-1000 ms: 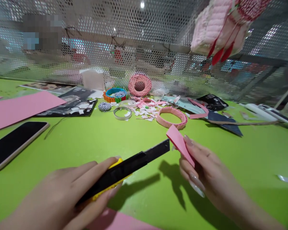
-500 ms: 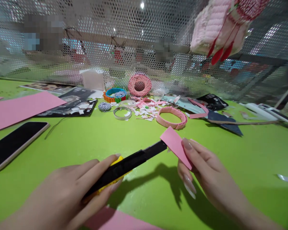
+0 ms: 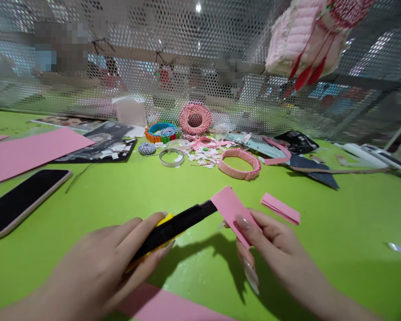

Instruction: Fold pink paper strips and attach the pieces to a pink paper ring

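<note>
My left hand (image 3: 96,254) is closed around the handle of a yellow and black utility knife (image 3: 173,229), whose dark blade points up to the right. Between its thumb and fingers, my right hand (image 3: 270,249) pinches a folded pink piece of paper (image 3: 230,209). The tip of the knife lies behind or inside the paper's left edge; I cannot tell which. Just beyond my right hand, a small folded pink strip (image 3: 280,208) rests on the green table (image 3: 113,191). Below the knife lies a larger pink sheet (image 3: 173,305), partly hidden by my left hand.
A phone (image 3: 23,203) and a large pink sheet (image 3: 33,154) lie at the left. Further back are a pink band (image 3: 239,171), a clear tape ring (image 3: 172,164), paper scraps (image 3: 205,157) and a pink cord roll (image 3: 195,120). A perforated metal panel (image 3: 137,84) stands behind.
My right hand has moved left and slightly toward me with the pink paper, which now covers more of the blade. The small strip behind that hand has come into view.
</note>
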{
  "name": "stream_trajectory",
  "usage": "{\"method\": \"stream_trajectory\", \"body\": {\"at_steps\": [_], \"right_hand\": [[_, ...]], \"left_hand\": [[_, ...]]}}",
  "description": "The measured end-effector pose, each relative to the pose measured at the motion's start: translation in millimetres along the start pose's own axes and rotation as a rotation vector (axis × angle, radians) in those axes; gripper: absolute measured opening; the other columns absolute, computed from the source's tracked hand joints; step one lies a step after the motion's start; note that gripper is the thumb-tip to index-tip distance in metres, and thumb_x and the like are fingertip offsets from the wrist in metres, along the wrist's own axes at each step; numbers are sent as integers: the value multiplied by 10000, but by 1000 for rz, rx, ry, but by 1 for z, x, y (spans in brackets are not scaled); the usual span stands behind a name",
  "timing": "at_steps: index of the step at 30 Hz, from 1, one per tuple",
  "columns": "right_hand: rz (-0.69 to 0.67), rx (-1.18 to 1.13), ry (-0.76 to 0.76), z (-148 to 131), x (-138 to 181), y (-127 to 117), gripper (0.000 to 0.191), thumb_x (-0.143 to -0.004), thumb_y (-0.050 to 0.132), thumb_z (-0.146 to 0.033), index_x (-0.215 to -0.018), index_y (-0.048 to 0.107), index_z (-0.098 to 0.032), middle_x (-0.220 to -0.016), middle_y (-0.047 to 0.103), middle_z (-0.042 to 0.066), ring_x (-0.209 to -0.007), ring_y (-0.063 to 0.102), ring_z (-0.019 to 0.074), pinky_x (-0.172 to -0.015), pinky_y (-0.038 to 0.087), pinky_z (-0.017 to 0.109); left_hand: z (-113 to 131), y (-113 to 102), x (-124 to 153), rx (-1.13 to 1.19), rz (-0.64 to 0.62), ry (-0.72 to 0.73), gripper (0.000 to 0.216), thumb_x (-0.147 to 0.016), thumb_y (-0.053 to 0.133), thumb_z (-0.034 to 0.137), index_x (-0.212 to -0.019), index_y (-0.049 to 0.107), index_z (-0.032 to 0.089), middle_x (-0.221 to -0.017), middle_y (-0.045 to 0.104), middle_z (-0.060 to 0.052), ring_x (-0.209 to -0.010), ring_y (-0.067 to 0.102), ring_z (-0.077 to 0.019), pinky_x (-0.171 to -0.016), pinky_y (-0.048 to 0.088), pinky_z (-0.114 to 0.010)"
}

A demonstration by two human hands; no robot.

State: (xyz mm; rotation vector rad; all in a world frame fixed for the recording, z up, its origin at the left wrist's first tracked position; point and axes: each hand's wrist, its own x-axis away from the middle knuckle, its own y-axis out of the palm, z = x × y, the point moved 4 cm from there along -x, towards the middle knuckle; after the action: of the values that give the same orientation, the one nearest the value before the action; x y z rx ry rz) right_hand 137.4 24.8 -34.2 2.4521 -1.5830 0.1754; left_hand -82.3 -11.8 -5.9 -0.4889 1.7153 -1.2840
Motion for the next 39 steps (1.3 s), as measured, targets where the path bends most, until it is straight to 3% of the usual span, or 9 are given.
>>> {"method": "stream_trajectory", "body": {"at_steps": [16,30,39], "right_hand": [[29,0,13,-3,3,4,338,-860,588,-505,-751,551,-188,-440,427,-80,-336,365,41,-336,329,141],[67,-51,-42,0,7,9,346,-846,600,-519,-765,550,-187,-440,398,-86,-333,340,43,-315,323,142],[78,-106,-57,5,4,15,352,-845,606,-510,-708,498,-203,-418,382,-103,-319,335,45,-328,312,160]], "left_hand": [[1,2,-5,-167,75,34,299,-990,247,367,-989,463,160,-557,615,-13,-371,568,-163,-353,402,-240],[-4,1,-11,-173,139,42,316,-984,269,365,-946,507,161,-525,581,7,-346,520,-159,-361,364,-247],[1,6,-13,-195,99,33,335,-994,240,373,-956,484,146,-584,642,-27,-397,592,-174,-389,424,-255]]}}
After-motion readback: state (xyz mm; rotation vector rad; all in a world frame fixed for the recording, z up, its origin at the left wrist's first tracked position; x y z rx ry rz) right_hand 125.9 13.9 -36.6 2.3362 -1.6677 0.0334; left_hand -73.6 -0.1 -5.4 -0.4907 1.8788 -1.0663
